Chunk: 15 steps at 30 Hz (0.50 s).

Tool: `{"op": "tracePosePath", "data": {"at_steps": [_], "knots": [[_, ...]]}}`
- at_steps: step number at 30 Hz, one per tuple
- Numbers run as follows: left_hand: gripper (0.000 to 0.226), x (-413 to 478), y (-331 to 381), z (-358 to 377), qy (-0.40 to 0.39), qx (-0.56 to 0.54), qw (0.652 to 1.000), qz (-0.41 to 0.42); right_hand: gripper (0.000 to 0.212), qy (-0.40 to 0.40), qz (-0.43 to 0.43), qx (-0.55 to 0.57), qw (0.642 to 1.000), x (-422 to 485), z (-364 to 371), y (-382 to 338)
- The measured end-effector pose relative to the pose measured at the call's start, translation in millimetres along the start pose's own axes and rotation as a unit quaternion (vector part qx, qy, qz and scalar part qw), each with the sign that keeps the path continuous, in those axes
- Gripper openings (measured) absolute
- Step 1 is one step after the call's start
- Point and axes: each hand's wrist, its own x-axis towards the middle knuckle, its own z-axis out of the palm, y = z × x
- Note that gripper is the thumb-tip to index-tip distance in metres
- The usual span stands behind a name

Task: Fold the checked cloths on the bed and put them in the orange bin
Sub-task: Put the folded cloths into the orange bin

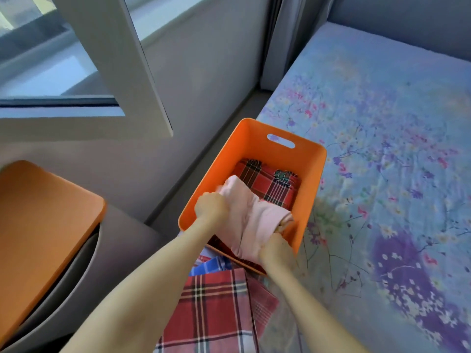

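Plastic orange bin, smooth and round-cornered, holds a folded red checked cloth. Left hand and right hand each clench an end of a soft pink cloth above it

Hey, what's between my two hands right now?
The head view shows a folded pink cloth spanning from the left hand to the right hand, over the orange bin.
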Motion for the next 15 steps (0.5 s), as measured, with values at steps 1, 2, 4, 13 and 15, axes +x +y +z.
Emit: {"op": "tracePosePath", "data": {"at_steps": [1, 2, 4, 13, 15], "knots": [[0.021, 2.3, -7.0, 9.1, -0.018, 0.036, 0.999, 0.017, 0.049, -0.013, 0.006, -0.038, 0.999, 7.3, 9.2, 0.9], [0.025, 5.1, -14.0, 18.4, -0.03, 0.088, 0.994, 0.053, 0.054, -0.02, 0.006, -0.082, 0.996, 14.5, 16.2, 1.1], [0.037, 5.2, -26.9, 29.6, -0.037, 0.235, 0.957, 0.163, 0.064, -0.006, -0.035, -0.181, 0.983, 25.3, 22.6, -1.3], [0.061, 58.4, -47.5, 66.2, -0.195, 0.372, 0.862, 0.284, 0.078, -0.155, -0.147, -0.369, 0.905, 66.0, 58.2, -3.8], [0.068, 66.6, -49.9, 83.0, -0.18, 0.403, 0.849, 0.29, 0.077, -0.134, -0.147, -0.396, 0.896, 67.9, 70.9, -4.2]]}}
